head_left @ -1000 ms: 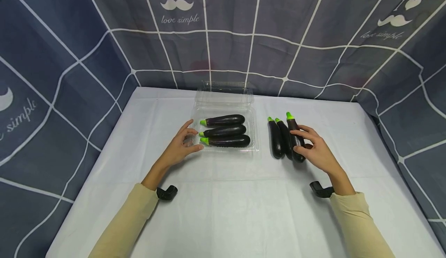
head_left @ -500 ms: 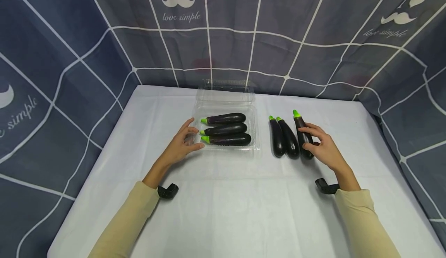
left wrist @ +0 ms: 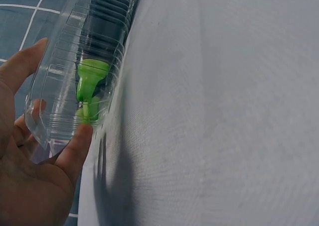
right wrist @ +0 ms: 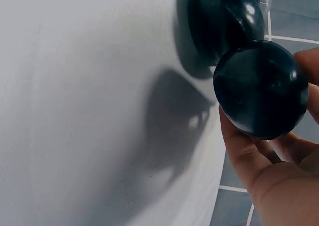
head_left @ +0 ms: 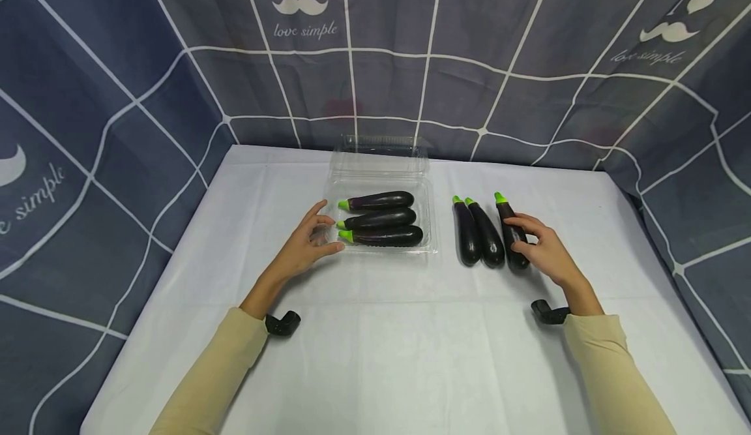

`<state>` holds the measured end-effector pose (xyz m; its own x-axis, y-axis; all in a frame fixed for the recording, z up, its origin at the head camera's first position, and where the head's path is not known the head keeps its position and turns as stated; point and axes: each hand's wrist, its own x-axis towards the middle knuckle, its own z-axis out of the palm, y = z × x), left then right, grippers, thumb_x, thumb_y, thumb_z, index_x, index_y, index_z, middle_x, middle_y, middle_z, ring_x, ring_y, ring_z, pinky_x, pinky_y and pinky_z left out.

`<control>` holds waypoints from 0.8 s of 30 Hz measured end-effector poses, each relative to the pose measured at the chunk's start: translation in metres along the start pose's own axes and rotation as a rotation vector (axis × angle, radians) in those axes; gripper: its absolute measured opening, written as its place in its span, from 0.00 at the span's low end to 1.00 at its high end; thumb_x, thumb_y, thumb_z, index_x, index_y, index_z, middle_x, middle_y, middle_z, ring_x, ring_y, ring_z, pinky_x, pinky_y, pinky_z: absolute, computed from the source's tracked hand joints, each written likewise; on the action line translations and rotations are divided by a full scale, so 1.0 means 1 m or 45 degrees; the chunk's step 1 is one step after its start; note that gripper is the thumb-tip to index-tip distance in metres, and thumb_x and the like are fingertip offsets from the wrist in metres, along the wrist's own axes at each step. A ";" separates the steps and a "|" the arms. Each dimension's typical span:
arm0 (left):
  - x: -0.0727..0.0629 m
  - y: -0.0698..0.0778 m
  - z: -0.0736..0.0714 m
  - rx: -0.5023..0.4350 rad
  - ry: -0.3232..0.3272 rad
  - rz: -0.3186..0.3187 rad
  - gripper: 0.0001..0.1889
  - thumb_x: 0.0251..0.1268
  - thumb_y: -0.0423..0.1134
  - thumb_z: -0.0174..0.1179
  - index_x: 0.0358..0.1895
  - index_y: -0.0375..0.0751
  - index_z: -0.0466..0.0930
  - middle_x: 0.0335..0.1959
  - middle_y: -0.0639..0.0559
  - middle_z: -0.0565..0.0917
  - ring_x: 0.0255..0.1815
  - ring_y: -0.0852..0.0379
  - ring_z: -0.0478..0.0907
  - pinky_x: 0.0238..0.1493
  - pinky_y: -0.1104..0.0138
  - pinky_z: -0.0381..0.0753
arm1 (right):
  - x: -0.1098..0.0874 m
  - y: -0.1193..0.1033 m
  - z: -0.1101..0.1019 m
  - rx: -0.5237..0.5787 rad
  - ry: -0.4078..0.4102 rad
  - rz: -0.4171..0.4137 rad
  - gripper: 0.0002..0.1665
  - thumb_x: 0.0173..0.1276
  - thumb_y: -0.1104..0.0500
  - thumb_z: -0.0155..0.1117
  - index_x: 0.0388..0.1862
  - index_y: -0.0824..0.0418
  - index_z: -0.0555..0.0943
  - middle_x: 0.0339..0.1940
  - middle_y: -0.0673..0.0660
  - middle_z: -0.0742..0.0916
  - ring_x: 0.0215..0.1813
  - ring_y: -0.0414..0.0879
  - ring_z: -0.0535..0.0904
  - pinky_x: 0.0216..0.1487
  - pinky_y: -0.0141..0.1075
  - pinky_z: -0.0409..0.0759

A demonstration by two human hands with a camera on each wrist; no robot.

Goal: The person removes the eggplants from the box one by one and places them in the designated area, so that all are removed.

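Note:
A clear plastic clamshell container (head_left: 429,226) lies with its lid back on the white table. Inside it, three dark eggplants (head_left: 380,218) with green stem ends lie side by side. My left hand (head_left: 305,239) holds the container's left end, its thumb (left wrist: 76,149) against the near corner and the other fingers round the far side. To the right, my right hand (head_left: 542,246) grips one eggplant (head_left: 512,233) between thumb and fingers, stem end pointing away. Left of it lie two loose eggplants (head_left: 478,236). Whether the gripped one touches the table is unclear.
A white cloth (head_left: 375,350) covers the table. Dark grey curtains (head_left: 387,89) with white grid lines stand behind it and at both sides. Black wrist mounts (head_left: 283,323) sit at both wrists.
My right hand has carried its eggplant a little to the right, apart from the other two, and most recently slightly lower. The left hand and the container stay in place.

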<state>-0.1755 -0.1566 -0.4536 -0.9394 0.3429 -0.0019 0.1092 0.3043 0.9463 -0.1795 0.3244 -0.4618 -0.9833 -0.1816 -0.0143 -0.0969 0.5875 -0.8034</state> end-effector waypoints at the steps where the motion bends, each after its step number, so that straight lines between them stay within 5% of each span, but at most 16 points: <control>1: 0.000 0.000 0.000 -0.001 0.000 0.000 0.27 0.64 0.34 0.68 0.59 0.22 0.69 0.80 0.49 0.44 0.77 0.39 0.49 0.70 0.44 0.60 | 0.000 0.000 0.000 -0.002 -0.009 0.006 0.33 0.65 0.72 0.58 0.70 0.69 0.69 0.76 0.70 0.61 0.69 0.73 0.59 0.58 0.65 0.66; 11: 0.000 0.001 0.000 -0.002 0.005 0.008 0.27 0.63 0.33 0.68 0.58 0.20 0.69 0.80 0.48 0.44 0.77 0.38 0.48 0.69 0.43 0.60 | 0.003 -0.003 -0.002 -0.015 -0.090 0.085 0.33 0.67 0.69 0.58 0.71 0.69 0.67 0.74 0.73 0.63 0.70 0.74 0.57 0.61 0.67 0.62; 24: -0.001 0.003 0.000 0.010 0.004 0.005 0.26 0.63 0.33 0.68 0.58 0.21 0.69 0.80 0.47 0.44 0.77 0.38 0.49 0.69 0.43 0.60 | 0.007 0.003 -0.003 -0.096 -0.141 0.031 0.32 0.67 0.70 0.59 0.70 0.70 0.69 0.71 0.74 0.67 0.66 0.73 0.63 0.58 0.65 0.67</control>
<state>-0.1744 -0.1559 -0.4513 -0.9400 0.3413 0.0033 0.1159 0.3102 0.9436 -0.1870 0.3272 -0.4629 -0.9628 -0.2501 -0.1025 -0.0884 0.6496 -0.7551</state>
